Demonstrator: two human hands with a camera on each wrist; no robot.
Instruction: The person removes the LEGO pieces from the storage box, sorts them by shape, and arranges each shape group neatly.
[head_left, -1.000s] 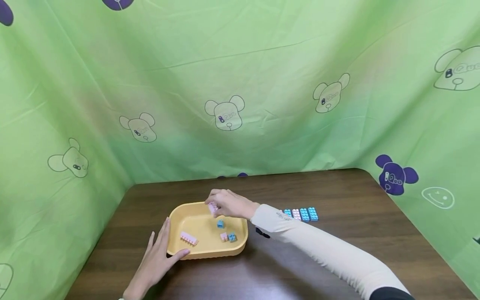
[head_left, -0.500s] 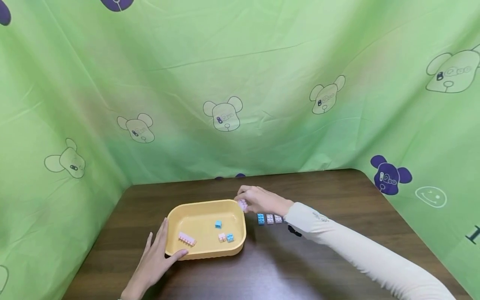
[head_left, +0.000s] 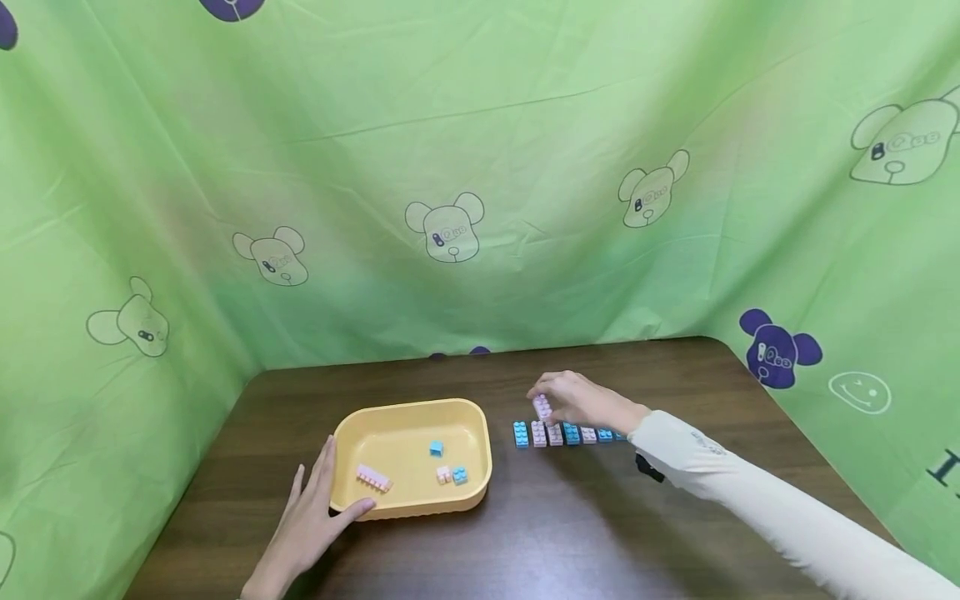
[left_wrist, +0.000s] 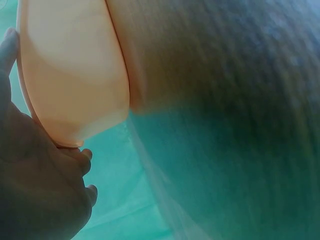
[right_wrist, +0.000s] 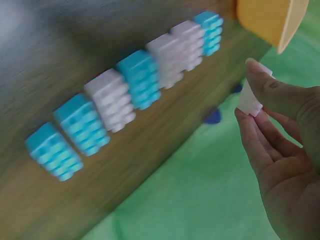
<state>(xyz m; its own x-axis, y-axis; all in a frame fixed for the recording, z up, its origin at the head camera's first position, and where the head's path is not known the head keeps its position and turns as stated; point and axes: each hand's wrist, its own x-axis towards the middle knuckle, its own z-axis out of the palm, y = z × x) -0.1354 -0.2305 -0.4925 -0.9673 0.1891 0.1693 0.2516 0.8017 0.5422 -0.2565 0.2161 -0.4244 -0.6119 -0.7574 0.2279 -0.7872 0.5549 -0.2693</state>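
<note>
My right hand (head_left: 585, 402) pinches a pale pink building brick (head_left: 542, 407) between thumb and fingers. It is held just behind the left part of a row of blue and pink bricks; in the right wrist view the thumb covers part of the held brick (right_wrist: 248, 100). My left hand (head_left: 311, 517) rests with extended fingers along the left side of a yellow tray (head_left: 412, 505), its thumb over the front rim. Inside the tray lie a long pink brick (head_left: 373, 478), a blue piece (head_left: 437, 448), a small pink brick (head_left: 444, 475) and a small blue brick (head_left: 460, 475).
The row runs rightward from a blue brick (head_left: 521, 435) beside the tray; my right forearm hides its far end in the head view. Several studded bricks, including a blue one (right_wrist: 138, 80), show in the right wrist view. A green patterned cloth (head_left: 450, 308) stands behind the wooden table (head_left: 570, 533).
My right hand has carried the pink brick from over the tray rightward to behind the row. More of the row's left part now shows. The left hand stays at the tray.
</note>
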